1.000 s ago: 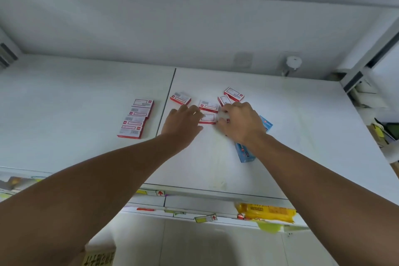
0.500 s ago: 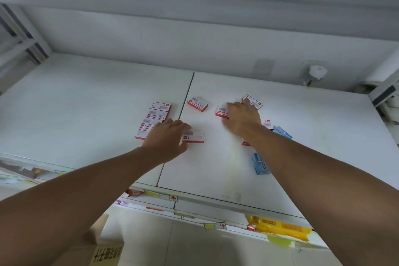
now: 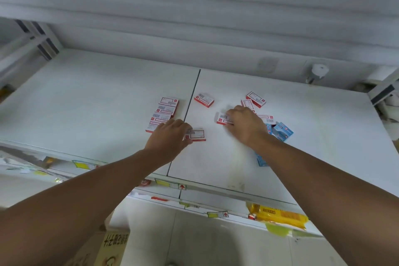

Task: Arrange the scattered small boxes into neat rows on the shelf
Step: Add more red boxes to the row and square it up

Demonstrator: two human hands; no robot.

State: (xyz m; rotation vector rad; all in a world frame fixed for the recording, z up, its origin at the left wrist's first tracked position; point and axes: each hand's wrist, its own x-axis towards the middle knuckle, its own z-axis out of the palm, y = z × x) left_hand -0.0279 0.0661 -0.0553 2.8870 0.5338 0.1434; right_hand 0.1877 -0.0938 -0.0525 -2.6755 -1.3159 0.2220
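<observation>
Your left hand pinches a red box near the row, ready to add it; your right hand covers another box, grip unclear.

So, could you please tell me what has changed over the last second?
The left hand has dragged one red-and-white box out of the scattered cluster toward the neat row. The right hand now covers another box. The row and the blue boxes stayed put.

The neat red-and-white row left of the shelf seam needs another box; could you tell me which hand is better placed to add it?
Left. The left hand touches a loose box near the row.
</observation>
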